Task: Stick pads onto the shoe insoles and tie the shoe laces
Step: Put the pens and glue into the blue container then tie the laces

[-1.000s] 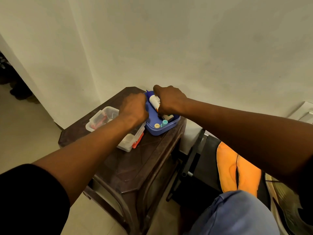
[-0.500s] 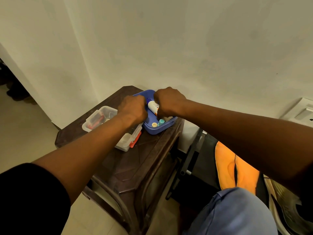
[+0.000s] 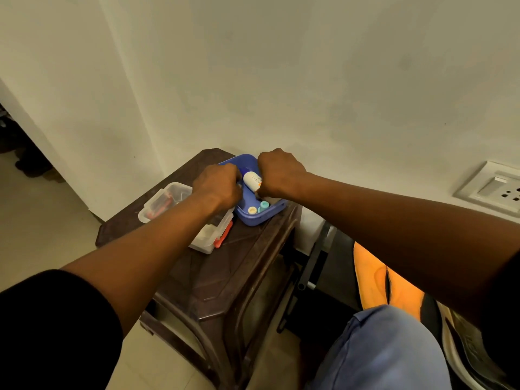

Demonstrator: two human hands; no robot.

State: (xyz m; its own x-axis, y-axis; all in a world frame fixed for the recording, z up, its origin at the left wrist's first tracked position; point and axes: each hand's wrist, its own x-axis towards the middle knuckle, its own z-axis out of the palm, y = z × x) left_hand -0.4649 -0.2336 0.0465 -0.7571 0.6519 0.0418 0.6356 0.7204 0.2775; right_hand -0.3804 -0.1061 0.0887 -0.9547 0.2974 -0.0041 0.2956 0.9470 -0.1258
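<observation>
A dark brown moulded plastic bench (image 3: 225, 266) stands in the centre of the frame, its far corner close to the plain off-white wall (image 3: 281, 80). On its far right corner sits a blue plastic tray (image 3: 260, 218) with rounded corners, its near right edge close to the bench edge. Both hands are over this tray. The left hand (image 3: 218, 185) covers the tray's left rim, fingers curled downward; what they hold is hidden, so the state of this grip cannot be told. The right hand (image 3: 280, 173) is fisted over the tray's right side, fingers hidden; its grip also cannot be told. Between the hands lies a white cylindrical tube (image 3: 252, 179) with an orange label. A cream cap (image 3: 252, 210) and a teal cap (image 3: 264, 205) stand at the tray's near end. Left of the tray, touching it, is a clear plastic lidded box (image 3: 171, 201) with red clips. Two orange foam insoles (image 3: 394, 280) lie at lower right, beside a shoe (image 3: 472, 350) at the frame's right edge. Bare bench surface lies nearer the camera.
</observation>
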